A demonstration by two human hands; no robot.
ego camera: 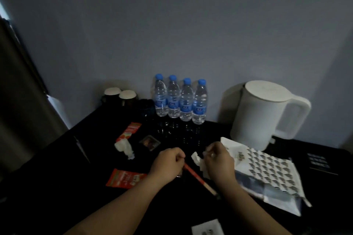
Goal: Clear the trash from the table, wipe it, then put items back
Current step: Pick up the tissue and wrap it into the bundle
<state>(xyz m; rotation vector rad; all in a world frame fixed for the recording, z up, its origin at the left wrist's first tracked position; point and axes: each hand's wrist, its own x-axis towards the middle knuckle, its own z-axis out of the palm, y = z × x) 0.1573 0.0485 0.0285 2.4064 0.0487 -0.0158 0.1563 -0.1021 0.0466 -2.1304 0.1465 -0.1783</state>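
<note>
On the black table (57, 158) my right hand (219, 160) is closed on a crumpled white tissue (197, 160) beside a patterned white paper bag (267, 173). My left hand (168, 164) is a fist over the upper end of a red stick-like thing (198, 178); whether it grips it is unclear. Loose trash lies to the left: a second crumpled tissue (125, 148), a red wrapper (125, 178) near the front, another red wrapper (130, 130) farther back, and a small dark square packet (150, 142).
Several water bottles (180, 101) stand in a row at the back wall. A white kettle (265, 112) is at the back right. Two upturned cups (120, 94) sit at the back left. A dark card (321, 163) lies at the right, a white object (208, 228) at the front edge.
</note>
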